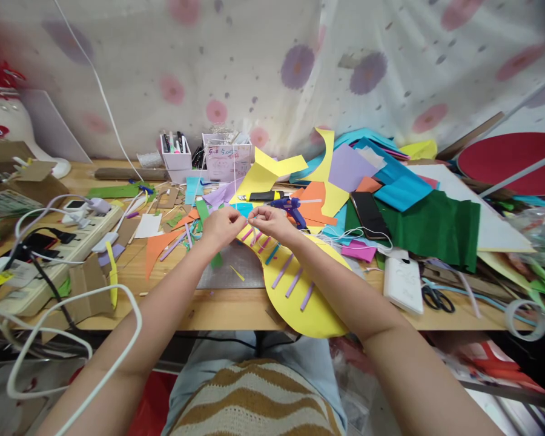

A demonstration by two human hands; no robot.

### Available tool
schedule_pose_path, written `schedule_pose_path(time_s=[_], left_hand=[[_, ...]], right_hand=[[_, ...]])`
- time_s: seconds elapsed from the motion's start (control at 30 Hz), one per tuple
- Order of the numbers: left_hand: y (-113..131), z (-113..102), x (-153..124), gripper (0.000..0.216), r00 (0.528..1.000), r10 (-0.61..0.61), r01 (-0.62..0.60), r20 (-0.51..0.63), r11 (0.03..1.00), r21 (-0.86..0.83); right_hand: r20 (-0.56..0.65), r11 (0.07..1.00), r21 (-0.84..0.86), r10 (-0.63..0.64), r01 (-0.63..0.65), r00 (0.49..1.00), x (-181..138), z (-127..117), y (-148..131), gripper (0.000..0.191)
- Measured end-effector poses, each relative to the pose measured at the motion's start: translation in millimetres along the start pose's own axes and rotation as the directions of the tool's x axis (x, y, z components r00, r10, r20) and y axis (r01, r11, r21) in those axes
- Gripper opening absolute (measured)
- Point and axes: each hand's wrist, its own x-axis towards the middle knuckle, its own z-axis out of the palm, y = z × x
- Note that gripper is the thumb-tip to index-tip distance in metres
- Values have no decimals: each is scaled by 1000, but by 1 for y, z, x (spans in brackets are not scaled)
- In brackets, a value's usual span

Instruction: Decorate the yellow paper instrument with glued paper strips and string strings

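A yellow gourd-shaped cutout (295, 303) lies across the table's front edge, with short purple, pink and blue strips set across it. Over its narrow upper end, my left hand (224, 227) and my right hand (275, 221) are close together, both with fingertips pinched. Whatever sits between the fingertips is too small to make out. A piece of bright blue sheet (241, 209) shows just behind the fingers. Close beyond my right hand lies a blue glue gun (293, 209), with a black-and-yellow utility knife (264, 197) beside it.
Coloured sheet scraps (340, 169) pile up behind, with a black phone (370, 215) among them. Scissors (437, 298) and a white power bank (403, 283) lie right. A power strip (86, 236) with cables stands left. Pen boxes (176, 158) stand at the back.
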Motion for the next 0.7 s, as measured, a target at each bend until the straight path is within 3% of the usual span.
schedule_pose_path(time_s=[0.07, 0.13, 0.2, 0.27, 0.33, 0.37, 0.43, 0.5, 0.6, 0.7], left_hand=[[-6, 1, 5, 21, 994, -19, 25, -107, 998, 54], [-14, 2, 12, 12, 971, -115, 107, -211, 993, -46], [-20, 3, 19, 18, 914, -323, 240, -243, 918, -317], [-20, 4, 20, 25, 867, -479, 313, -140, 741, -594], [-13, 5, 15, 25, 909, -410, 331, 78, 596, -732], [-8, 6, 10, 26, 934, -301, 337, 192, 567, -751], [4, 7, 1, 28, 931, -91, 339, 354, 579, -742], [11, 8, -6, 29, 914, -22, 329, 405, 627, -707], [10, 7, -8, 28, 912, -41, 320, 409, 694, -645], [1, 1, -5, 29, 910, -91, 338, 404, 729, -596]], right_hand=[[27, 999, 34, 3, -3, 1000, 0, -1, -1, 24], [38, 997, 74, 3, -5, 999, 1, -3, -2, 25], [29, 992, 123, 4, -8, 1000, 2, -5, -2, 26], [9, 984, 180, 2, -4, 1000, 4, -9, -1, 27], [-3, 975, 224, -6, 7, 1000, 5, -11, 1, 28], [-5, 972, 236, -9, 10, 1000, 5, -11, 2, 29], [-4, 969, 247, -6, 7, 1000, 5, -12, 4, 31], [12, 969, 247, 9, -12, 1000, 3, -12, 6, 34], [11, 969, 246, 19, -21, 1000, -1, -16, 9, 41], [-63, 965, 259, -11, 27, 998, -2, -22, 9, 48]])
